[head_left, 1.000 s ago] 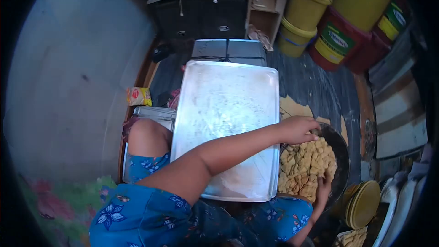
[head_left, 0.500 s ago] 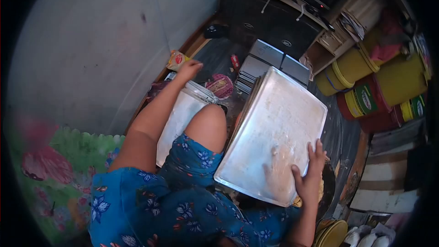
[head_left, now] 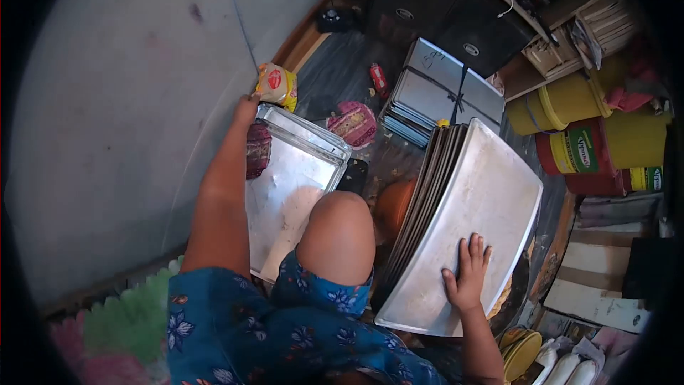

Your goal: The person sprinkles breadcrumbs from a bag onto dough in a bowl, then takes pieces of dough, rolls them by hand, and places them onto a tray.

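My right hand [head_left: 470, 274] lies flat with fingers spread on the face of the front metal baking tray [head_left: 491, 192]. This tray leads a tilted stack of baking trays [head_left: 420, 207], whose dark edges show on its left. My left hand [head_left: 247, 108] reaches to the far left corner of another pile of shiny trays [head_left: 285, 199], beside my bent knee. Its fingers look closed and are partly hidden, right by a yellow packet [head_left: 276, 85]; what they grip I cannot make out. A dark red patterned cloth [head_left: 258, 151] lies on that pile's left side.
Tied metal trays [head_left: 445, 89] stand ahead, near a red can [head_left: 378, 80] and a pink cloth [head_left: 353, 125] on the floor. An orange round object [head_left: 395, 203] sits behind the tilted stack. Yellow and red buckets [head_left: 581, 146] line the right; a wall [head_left: 142, 100] rises left.
My left hand has moved left and down to the tray pile's corner by the packet. The stack under my right hand has tipped more upright, showing its edges. The view has shifted.
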Motion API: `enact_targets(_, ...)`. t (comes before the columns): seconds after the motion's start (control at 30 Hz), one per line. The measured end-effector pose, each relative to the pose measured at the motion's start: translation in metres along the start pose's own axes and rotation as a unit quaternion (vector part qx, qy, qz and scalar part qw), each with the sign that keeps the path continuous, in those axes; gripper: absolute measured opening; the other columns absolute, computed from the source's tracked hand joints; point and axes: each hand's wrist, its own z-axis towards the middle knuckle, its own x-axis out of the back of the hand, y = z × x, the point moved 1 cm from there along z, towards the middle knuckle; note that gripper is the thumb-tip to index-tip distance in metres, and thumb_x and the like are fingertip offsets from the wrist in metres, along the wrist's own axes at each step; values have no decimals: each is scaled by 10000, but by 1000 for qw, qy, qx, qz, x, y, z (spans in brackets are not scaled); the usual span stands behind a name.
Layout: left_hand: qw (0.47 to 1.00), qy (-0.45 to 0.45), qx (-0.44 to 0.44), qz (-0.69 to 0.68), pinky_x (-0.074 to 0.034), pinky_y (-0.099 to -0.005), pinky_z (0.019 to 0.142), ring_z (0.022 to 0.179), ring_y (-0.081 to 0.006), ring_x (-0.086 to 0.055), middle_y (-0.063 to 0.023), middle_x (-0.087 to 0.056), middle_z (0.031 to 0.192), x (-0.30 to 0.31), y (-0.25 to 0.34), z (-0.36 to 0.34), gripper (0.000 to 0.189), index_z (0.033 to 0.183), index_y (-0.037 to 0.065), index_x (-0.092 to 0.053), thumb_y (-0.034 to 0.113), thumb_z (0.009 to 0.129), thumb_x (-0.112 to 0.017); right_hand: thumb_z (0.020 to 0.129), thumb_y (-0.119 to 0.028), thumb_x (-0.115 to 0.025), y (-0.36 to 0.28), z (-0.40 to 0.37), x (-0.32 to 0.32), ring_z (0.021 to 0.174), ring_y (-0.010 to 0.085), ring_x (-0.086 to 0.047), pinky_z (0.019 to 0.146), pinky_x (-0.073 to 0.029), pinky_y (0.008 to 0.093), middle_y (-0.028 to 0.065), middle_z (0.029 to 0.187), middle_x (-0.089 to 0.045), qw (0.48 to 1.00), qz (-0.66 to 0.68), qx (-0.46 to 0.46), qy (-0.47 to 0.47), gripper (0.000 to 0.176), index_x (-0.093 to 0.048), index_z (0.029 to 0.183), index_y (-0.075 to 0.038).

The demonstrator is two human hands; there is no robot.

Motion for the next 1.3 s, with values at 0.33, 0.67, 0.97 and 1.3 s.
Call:
enact_targets(0.33,965,-96,-85,228,-485,-511,845,992,-449,-613,-305,-634,1024,-69,-18,103,468,1026,-45,-641,371,904,-465,876,-480,-542,-1,2,-5,1409,404,-247,1128,-71,606,236,1502,-300,1000,-6,-7,16,696,-410,1413,-58)
enact_targets(0.67,960,-110,-28,-255,-453,-391,506,544,-252,-583,-168,-602,685,-66,60,33,253,884,-44,-610,169,892,-474,829,-442,-615,-12,7,7,1403,375,-273,1140,-82,578,217,1488,-334,999,-7,-30,21,686,-457,1383,-69)
enact_targets(0.97,827,-277,-116,-476,-385,-250,432,429,-74,-385,28,-413,555,116,304,-202,175,846,54,-532,212,918,-548,849,-447,-614,-14,-1,6,1386,332,-312,1142,-127,556,172,1458,-387,996,27,-22,87,645,-465,1373,-101)
enact_targets(1.3,619,-539,-106,-561,-342,-176,388,436,-46,-427,30,-478,576,146,410,-470,197,867,52,-569,245,904,-569,832,-732,-465,-31,-65,43,1319,407,-384,980,-388,627,197,1498,-304,323,946,-12,23,948,-167,1515,-147)
